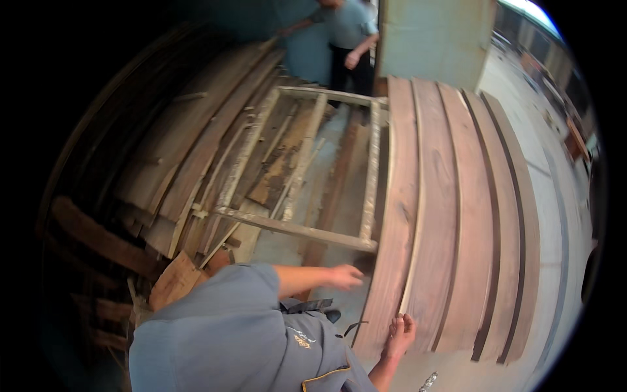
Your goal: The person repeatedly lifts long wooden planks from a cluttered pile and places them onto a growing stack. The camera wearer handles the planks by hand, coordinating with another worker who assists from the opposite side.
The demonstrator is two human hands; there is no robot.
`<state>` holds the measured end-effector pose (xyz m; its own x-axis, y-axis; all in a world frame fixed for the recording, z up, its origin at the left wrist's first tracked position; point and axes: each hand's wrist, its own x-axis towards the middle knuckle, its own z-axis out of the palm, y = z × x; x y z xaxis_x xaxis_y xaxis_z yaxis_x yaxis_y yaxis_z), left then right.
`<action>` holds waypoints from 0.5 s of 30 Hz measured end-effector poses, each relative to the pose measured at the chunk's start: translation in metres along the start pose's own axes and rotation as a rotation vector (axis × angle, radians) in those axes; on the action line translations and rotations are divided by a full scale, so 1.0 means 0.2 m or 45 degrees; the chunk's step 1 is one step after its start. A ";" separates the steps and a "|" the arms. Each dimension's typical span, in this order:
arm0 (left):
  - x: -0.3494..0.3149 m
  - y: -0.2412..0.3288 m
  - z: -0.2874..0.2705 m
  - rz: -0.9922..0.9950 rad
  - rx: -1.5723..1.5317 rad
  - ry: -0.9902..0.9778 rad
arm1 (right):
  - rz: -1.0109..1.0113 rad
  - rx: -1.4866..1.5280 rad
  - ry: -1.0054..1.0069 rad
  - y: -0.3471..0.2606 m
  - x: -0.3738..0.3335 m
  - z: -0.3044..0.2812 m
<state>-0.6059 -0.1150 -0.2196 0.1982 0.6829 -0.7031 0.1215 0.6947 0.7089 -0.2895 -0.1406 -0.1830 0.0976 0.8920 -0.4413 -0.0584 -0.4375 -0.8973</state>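
Several long reddish-brown wooden planks lie side by side on the right. My right hand [400,334] is at their near end, fingers curled at the pale edge between the leftmost plank [396,215] and the second plank [434,196]. It appears to pinch that edge, though the fingertips are small in view. My left hand [346,277] hangs above the floor, just left of the leftmost plank and apart from it. Its fingers are loosely stretched, slightly blurred, and hold nothing visible. Beyond it stands a worn wooden frame [294,227] with crossbars.
Stacked rough boards [189,137] fill the left side, with offcuts [175,281] nearer me. A person [349,32] in a grey top stands beyond the frame, one arm reaching toward the boards. A pale green panel [434,42] rises behind the planks. Concrete floor [555,215] runs along the right.
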 end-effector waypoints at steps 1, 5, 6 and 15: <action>-0.13 -0.15 -0.25 -0.040 -0.033 0.092 | -0.009 -0.060 -0.100 -0.01 0.03 0.08; -0.82 -0.61 -1.11 0.187 -0.252 0.969 | -0.103 -0.262 -0.295 -0.09 0.26 0.33; -1.04 -0.74 -1.31 0.256 -0.288 1.211 | -0.129 -0.282 -0.312 -0.11 0.32 0.40; -2.62 -2.23 -2.79 -0.178 -1.270 2.506 | -0.214 -0.539 -0.492 -0.17 0.14 1.81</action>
<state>-1.3066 -0.6572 -0.1974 -0.7882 -0.5158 -0.3357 -0.4752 0.1634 0.8646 -0.6452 -0.0589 -0.1610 -0.3023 0.8948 -0.3285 0.3355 -0.2227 -0.9153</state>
